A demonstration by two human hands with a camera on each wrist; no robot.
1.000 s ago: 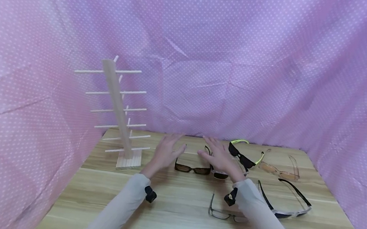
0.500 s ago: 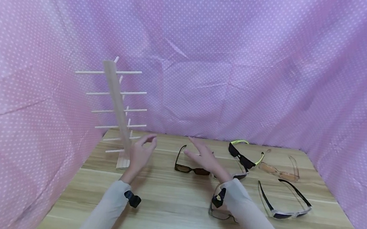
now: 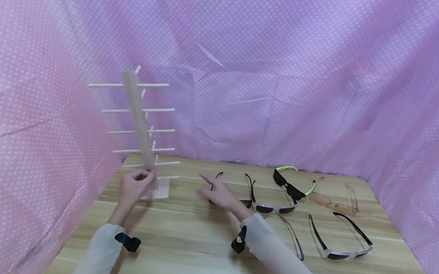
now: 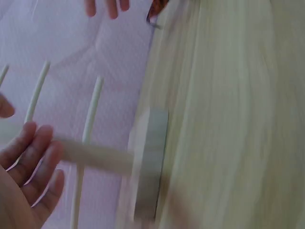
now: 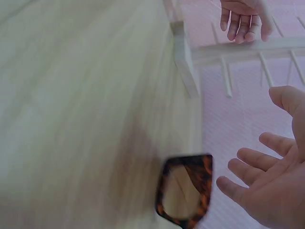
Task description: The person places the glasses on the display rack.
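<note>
A light wooden display rack point(image 3: 138, 112) with a slanting post and several pairs of thin rods stands at the left of the table. My left hand point(image 3: 132, 192) is at the lower part of its post, fingers bent loosely and thumb apart in the left wrist view. My right hand point(image 3: 222, 196) hovers over the tortoiseshell sunglasses point(image 5: 206, 176), fingers spread and holding nothing. That hand and wrist cover much of their frame in the head view. The rack's base point(image 4: 151, 164) rests on the table.
Beside the right hand lie sunglasses with a clear frame point(image 3: 275, 210). Farther right are black and neon-yellow sunglasses point(image 3: 289, 186), orange-tinted glasses point(image 3: 333, 206) and another dark-lensed pair point(image 3: 339, 255). Thin-framed glasses point(image 3: 295, 236) lie partly under the right forearm. Pink dotted cloth point(image 3: 233, 89) surrounds the table.
Both hands have moved left from the sunglasses. My left hand has reached the rack's post, and my right has drifted left over the tortoiseshell pair. The glasses stay put.
</note>
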